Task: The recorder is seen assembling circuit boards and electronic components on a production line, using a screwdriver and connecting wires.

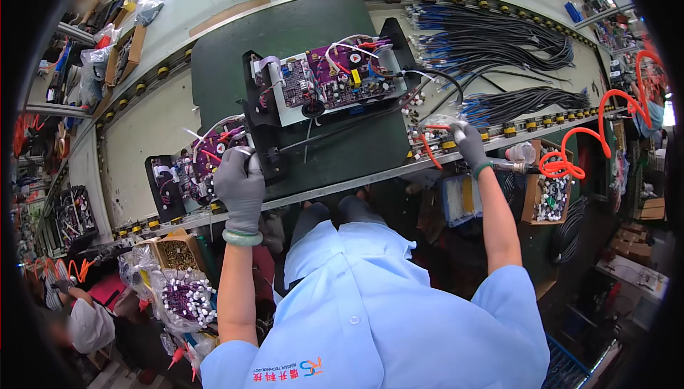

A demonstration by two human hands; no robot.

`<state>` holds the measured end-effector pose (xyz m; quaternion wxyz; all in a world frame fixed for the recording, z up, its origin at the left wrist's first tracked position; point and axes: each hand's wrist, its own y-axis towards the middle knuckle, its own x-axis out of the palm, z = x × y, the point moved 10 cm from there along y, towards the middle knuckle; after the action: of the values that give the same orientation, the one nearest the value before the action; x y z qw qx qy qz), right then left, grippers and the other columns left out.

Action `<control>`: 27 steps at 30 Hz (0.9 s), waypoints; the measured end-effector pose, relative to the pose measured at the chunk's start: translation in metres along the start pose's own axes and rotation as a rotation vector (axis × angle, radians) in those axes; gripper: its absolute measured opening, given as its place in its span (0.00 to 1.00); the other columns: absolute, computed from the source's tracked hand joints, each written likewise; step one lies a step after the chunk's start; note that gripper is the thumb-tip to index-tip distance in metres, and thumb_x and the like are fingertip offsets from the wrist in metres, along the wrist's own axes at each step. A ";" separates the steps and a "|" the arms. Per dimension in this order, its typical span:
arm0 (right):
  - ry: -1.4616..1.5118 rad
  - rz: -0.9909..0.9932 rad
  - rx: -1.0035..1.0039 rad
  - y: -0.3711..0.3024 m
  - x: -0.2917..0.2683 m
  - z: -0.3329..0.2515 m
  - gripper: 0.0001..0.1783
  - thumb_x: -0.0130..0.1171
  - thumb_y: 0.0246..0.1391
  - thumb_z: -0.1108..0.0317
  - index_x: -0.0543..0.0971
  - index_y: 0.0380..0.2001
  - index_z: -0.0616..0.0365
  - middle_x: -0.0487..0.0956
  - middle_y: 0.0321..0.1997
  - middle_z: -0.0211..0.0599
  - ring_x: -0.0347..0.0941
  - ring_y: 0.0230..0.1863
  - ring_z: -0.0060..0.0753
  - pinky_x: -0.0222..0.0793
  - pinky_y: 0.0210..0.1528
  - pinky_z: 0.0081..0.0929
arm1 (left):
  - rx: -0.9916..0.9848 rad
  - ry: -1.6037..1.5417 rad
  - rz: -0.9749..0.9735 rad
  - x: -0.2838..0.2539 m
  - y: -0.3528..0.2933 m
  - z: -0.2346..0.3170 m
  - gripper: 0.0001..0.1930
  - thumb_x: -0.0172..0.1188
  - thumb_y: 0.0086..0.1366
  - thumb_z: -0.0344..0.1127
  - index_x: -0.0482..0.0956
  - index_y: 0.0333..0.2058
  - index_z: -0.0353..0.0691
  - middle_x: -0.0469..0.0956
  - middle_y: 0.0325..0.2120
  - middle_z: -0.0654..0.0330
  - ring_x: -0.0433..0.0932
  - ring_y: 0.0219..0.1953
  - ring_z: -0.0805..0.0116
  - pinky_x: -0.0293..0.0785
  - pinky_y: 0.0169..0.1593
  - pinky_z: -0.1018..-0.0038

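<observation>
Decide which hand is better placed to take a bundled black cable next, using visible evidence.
Likely the right hand: it is close to the nearer black cables, whereas the left hand is far left, at the leftmost purple circuit board.

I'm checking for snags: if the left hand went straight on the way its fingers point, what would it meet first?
The left hand would probably first meet the left purple circuit board, with a black side panel beyond; depth is unclear, and hand and board may already touch.

From head height, a fisheye looks down on the nearby workbench (146,157).
</observation>
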<state>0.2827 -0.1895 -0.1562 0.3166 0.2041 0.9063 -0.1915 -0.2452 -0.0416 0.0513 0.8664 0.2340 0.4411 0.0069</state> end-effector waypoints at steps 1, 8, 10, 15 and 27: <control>-0.002 -0.002 -0.001 -0.012 0.000 -0.009 0.14 0.54 0.61 0.61 0.81 0.38 0.60 0.84 0.33 0.43 0.79 0.35 0.38 0.72 0.41 0.32 | -0.003 0.000 0.001 0.000 -0.001 -0.004 0.03 0.63 0.57 0.28 0.80 0.31 0.39 0.78 0.28 0.55 0.79 0.28 0.54 0.73 0.33 0.64; -0.151 -0.120 -0.229 -0.057 0.107 -0.074 0.21 0.58 0.57 0.68 0.77 0.54 0.54 0.82 0.44 0.40 0.78 0.45 0.36 0.72 0.48 0.31 | -0.191 -0.255 -0.134 0.017 -0.001 -0.039 0.04 0.64 0.60 0.29 0.80 0.33 0.37 0.76 0.25 0.60 0.75 0.26 0.69 0.71 0.32 0.72; -0.462 -0.196 -0.249 -0.068 0.125 -0.123 0.29 0.62 0.54 0.61 0.74 0.59 0.54 0.80 0.50 0.43 0.77 0.52 0.42 0.70 0.54 0.37 | -0.434 -0.527 -0.234 0.026 -0.006 -0.057 0.05 0.63 0.63 0.30 0.80 0.33 0.33 0.75 0.25 0.68 0.69 0.28 0.83 0.66 0.31 0.79; -1.027 -0.298 -0.245 -0.121 0.176 -0.142 0.65 0.70 0.34 0.36 0.53 0.71 0.54 0.55 0.71 0.55 0.48 0.72 0.59 0.46 0.68 0.63 | -0.539 -0.742 -0.270 0.020 0.003 -0.054 0.05 0.62 0.63 0.30 0.80 0.32 0.33 0.74 0.26 0.68 0.68 0.28 0.82 0.63 0.32 0.82; 0.249 -0.542 -0.180 -0.150 0.188 -0.191 0.33 0.64 0.48 0.69 0.69 0.60 0.60 0.76 0.40 0.38 0.77 0.42 0.34 0.74 0.47 0.37 | -0.653 -1.044 -0.316 0.047 -0.005 -0.062 0.10 0.54 0.64 0.34 0.77 0.26 0.35 0.73 0.25 0.65 0.69 0.32 0.75 0.65 0.40 0.75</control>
<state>-0.0205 -0.1777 -0.1074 0.1574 -0.0520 0.9729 -0.1614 -0.2650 -0.0113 -0.0176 0.9846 -0.1374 -0.0351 -0.1018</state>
